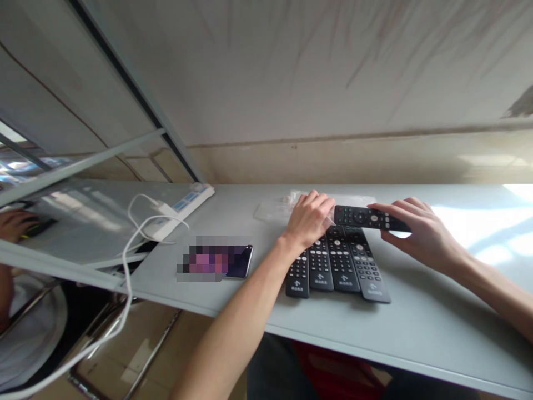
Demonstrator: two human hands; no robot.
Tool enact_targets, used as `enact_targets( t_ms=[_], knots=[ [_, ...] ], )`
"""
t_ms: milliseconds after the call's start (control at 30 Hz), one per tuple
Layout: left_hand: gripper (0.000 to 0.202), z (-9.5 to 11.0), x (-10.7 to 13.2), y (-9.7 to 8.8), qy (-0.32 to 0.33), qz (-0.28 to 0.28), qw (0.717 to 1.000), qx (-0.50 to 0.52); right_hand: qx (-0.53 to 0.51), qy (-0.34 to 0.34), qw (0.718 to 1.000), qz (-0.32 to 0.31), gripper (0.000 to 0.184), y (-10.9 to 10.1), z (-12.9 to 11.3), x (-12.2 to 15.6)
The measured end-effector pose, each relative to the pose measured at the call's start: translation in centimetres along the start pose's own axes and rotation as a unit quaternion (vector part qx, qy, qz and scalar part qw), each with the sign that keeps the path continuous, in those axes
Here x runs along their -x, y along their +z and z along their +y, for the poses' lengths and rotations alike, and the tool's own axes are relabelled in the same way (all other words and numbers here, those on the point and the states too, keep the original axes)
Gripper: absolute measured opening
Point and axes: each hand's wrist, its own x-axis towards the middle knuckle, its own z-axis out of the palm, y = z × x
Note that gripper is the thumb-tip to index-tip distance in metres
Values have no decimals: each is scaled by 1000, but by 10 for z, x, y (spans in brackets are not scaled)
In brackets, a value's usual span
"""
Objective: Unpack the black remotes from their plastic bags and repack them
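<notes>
Head: grey table (pixel 416 330), streaked wall (pixel 333 72)

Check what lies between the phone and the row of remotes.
The left forearm crosses between phone and remotes, seen in the head view.

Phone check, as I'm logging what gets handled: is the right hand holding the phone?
No, the right hand holds a dark remote, while the phone lies on the table.

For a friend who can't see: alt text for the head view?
A person's right hand holds a dark remote near four others lying side by side on a grey table; the left hand touches clear plastic. A phone and white power strip lie further left.
</notes>
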Motion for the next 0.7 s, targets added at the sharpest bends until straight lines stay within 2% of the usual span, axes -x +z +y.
enact_targets(
  t_ms=[267,500,700],
  knots=[
    [14,-1,0,2,-22,1,1000,15,56,26,998,13,42,-13,0,-2],
    [10,1,0,-1,-25,-15,1000,12,-21,22,999,-27,42,-10,-3,0],
    [28,9,-2,-6,13,-44,999,22,2,38,999,-34,45,-6,-15,3]
  ],
)
